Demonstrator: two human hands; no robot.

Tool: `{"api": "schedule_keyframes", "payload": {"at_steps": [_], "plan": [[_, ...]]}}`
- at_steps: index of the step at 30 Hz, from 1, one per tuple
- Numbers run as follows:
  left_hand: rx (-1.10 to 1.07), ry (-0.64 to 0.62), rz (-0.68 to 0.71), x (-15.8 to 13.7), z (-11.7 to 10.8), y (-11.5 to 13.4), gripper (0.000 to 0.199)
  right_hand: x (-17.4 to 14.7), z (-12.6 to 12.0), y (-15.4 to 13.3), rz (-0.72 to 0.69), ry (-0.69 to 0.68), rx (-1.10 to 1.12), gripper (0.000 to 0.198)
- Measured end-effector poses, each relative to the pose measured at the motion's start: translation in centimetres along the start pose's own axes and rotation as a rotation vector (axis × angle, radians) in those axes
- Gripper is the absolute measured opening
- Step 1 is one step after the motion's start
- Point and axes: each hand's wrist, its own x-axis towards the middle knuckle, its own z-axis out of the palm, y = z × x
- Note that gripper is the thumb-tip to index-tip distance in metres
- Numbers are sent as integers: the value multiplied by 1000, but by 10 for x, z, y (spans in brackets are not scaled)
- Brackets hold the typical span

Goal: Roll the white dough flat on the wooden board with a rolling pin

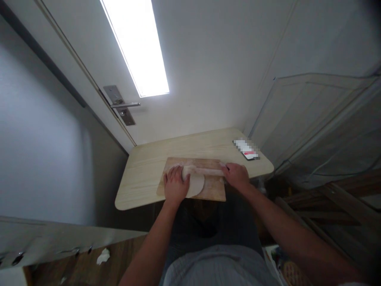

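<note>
A pale wooden rolling pin lies across a flat, thin sheet of dough on a wooden board. My right hand is wrapped round the pin's right end, at the board's right edge. Over the pin's left end rests my left hand, fingers curled forward and thumb beside the dough; it covers that end and part of the sheet. White flour dusts the board and the pin. The dough's rounded edge shows below the pin, near the board's front.
The board sits at the front edge of a light wooden table. A phone, partly blurred out, lies at the table's right. Behind stands a white door with a metal handle. Crumpled white paper is on the floor at left.
</note>
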Motion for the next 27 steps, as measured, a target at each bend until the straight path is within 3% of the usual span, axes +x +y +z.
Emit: {"api": "schedule_keyframes", "payload": {"at_steps": [6, 11, 17, 27], "plan": [[-74, 31, 2, 12, -3, -5, 38, -6, 0, -1, -28, -4, 26, 50], [-102, 57, 29, 36, -8, 18, 37, -8, -2, -1, -49, 17, 40, 47], [-27, -70, 163, 58, 12, 44, 38, -13, 1, 0, -49, 76, 44, 43], [56, -163, 221, 71, 21, 44, 45, -12, 12, -2, 68, 174, 9, 30]]}}
